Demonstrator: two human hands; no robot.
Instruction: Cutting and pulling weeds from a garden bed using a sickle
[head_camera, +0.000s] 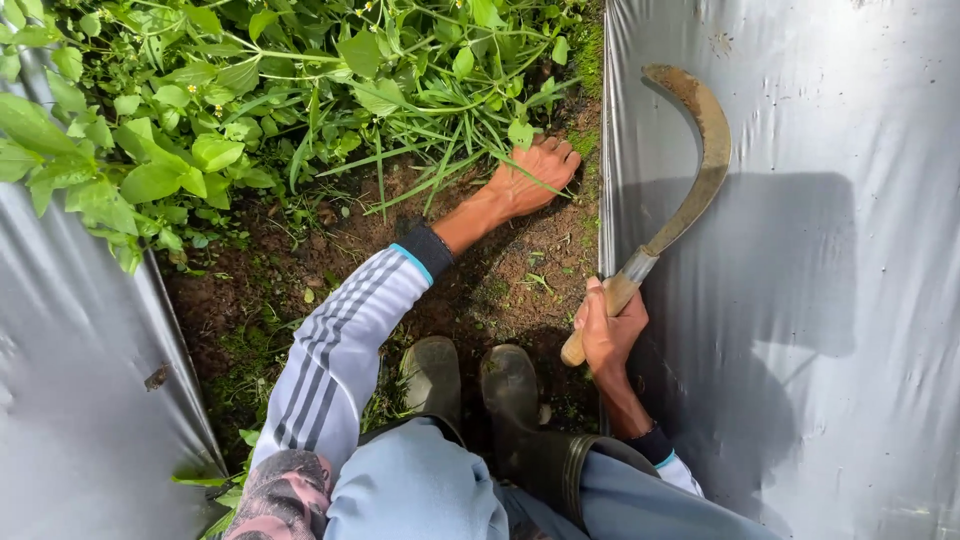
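Note:
My left hand (533, 176) reaches forward into the furrow and closes around a tuft of grass and weeds (440, 150) at soil level. My right hand (610, 330) grips the wooden handle of a rusty curved sickle (700, 160). The blade is raised and arcs over the silver plastic mulch sheet (800, 250) on the right. My two dark rubber boots (470, 385) stand on the bare soil (500, 285) below my arms.
A second silver mulch sheet (70, 400) covers the bed on the left. Dense green leafy weeds (200, 110) fill the furrow ahead and spill over the left sheet. The soil strip between the sheets is narrow.

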